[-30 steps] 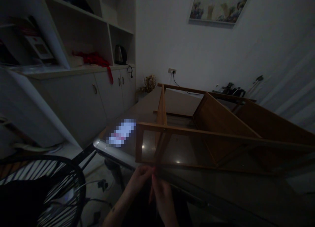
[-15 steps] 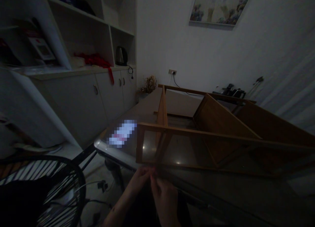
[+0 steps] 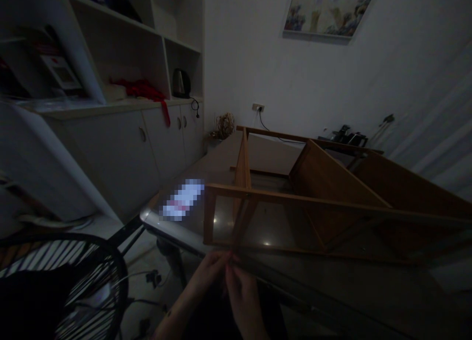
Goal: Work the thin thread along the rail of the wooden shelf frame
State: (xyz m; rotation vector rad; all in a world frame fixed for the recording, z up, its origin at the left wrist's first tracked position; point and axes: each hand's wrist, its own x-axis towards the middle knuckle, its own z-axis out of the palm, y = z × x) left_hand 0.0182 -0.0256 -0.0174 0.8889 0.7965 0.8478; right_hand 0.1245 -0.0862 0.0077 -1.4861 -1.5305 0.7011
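My left hand [image 3: 214, 265] and my right hand [image 3: 239, 283] meet at the fingertips, just off the front edge of the table [image 3: 184, 234]. Fingers and thumbs on both are pinched together; whatever they hold, if anything, is too small and dark to make out. Right beyond them a brown wooden shelf frame [image 3: 317, 202] lies on its side across the glossy tabletop. Its near end post stands close to my fingertips. Left of the frame rests a lit, blurred-out rectangular thing [image 3: 183, 200], flat on the table.
A round black slatted chair [image 3: 123, 266] stands at the lower left, with cables and a plug [image 3: 153, 278] on the floor. White cabinets [image 3: 118, 143] line the left wall, carrying a kettle [image 3: 181, 83] and red cloth [image 3: 143, 89]. Dark items [image 3: 350, 136] sit behind the frame.
My right hand has shifted slightly left and turned a little, closer against the left. The frame and the other things stay where they were.
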